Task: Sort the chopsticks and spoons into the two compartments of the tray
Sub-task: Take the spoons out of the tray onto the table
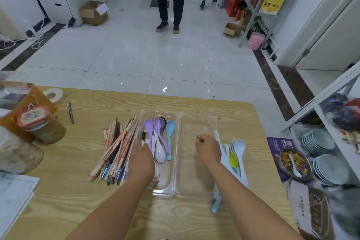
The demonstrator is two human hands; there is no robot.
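While the left hand hides its grip and the right hand curls empty, abutting chopsticks could join spoons.

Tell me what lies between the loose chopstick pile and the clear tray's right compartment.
In the head view: the clear plastic tray's left compartment, holding pastel plastic spoons, with the left hand over its left edge.
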